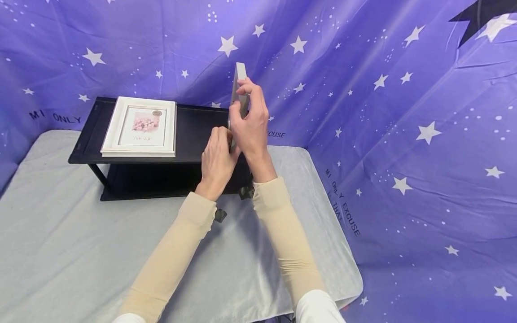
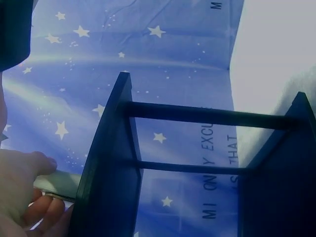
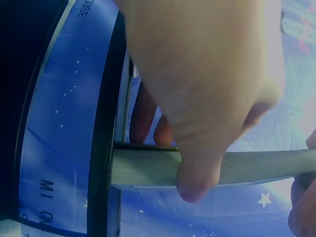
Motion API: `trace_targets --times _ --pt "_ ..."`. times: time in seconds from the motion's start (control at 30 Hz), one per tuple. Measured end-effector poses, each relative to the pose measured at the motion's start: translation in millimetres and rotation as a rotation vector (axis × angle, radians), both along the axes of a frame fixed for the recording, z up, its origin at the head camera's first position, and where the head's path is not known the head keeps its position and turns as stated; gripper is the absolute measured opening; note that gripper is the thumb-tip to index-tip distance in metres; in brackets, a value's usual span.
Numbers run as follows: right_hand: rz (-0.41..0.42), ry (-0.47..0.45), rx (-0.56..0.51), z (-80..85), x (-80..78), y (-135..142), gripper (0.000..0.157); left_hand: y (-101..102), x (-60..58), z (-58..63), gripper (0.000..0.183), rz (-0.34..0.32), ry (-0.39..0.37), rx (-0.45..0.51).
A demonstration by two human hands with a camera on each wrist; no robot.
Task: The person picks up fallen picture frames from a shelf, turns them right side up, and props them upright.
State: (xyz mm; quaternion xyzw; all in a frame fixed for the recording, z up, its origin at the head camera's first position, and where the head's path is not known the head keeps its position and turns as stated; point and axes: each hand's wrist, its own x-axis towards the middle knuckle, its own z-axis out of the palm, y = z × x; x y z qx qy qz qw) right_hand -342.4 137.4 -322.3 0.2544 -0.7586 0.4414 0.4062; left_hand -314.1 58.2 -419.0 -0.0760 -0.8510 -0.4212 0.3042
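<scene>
A picture frame point(image 1: 240, 72), seen nearly edge-on with a pale edge, stands upright over the right end of a black two-tier shelf point(image 1: 195, 130). My left hand point(image 1: 219, 157) pinches it low down, close to the shelf top; in the right wrist view the thumb is on one side of the frame point(image 3: 256, 167) and fingers are on the other. Higher up, my right hand point(image 1: 252, 119) grips the same frame by its near edge. The right wrist view shows only fingertips of the right hand point(image 3: 303, 197). The frame's front is hidden.
A white picture frame point(image 1: 115, 121) with a pink flower print lies flat on the shelf's left part. The shelf stands on a grey cloth-covered table point(image 1: 121, 242). Purple star-printed curtains point(image 1: 387, 170) hang close behind and to the right.
</scene>
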Motion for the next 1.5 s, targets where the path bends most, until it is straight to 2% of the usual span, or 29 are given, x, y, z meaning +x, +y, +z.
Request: trace_targets --times 0.3,0.37,0.6,0.73,0.93,1.2,1.33,1.5 --pt "0.001 0.018 0.038 -1.5 -3.3 2 0.018 -26 5.8 5.4 0.029 0.022 -0.056 -0.032" --pt "0.000 0.022 0.047 -1.5 -2.9 2 0.017 -31 6.3 8.2 0.028 0.006 -0.085 -0.030" --pt "-0.004 0.023 0.056 -3.3 -0.9 4 0.016 -38 7.3 12.4 0.034 -0.115 -0.236 -0.001" --pt "-0.004 0.018 0.042 -4.6 -0.6 4 0.017 -38 7.1 11.3 0.033 -0.115 -0.255 -0.022" --pt "0.002 0.008 0.011 -3.9 -1.4 4 0.019 -38 7.7 12.8 0.026 -0.082 -0.215 -0.087" --pt "-0.002 -0.003 -0.025 5.2 11.9 -1 0.018 -43 6.9 17.0 0.017 0.047 -0.075 -0.177" --pt "0.001 -0.001 -0.030 5.5 12.7 -2 0.018 -49 5.3 18.3 0.018 0.038 -0.071 -0.159" --pt "0.009 0.000 -0.009 -2.4 3.9 0 0.019 -59 3.1 18.5 0.018 0.030 -0.092 -0.136"
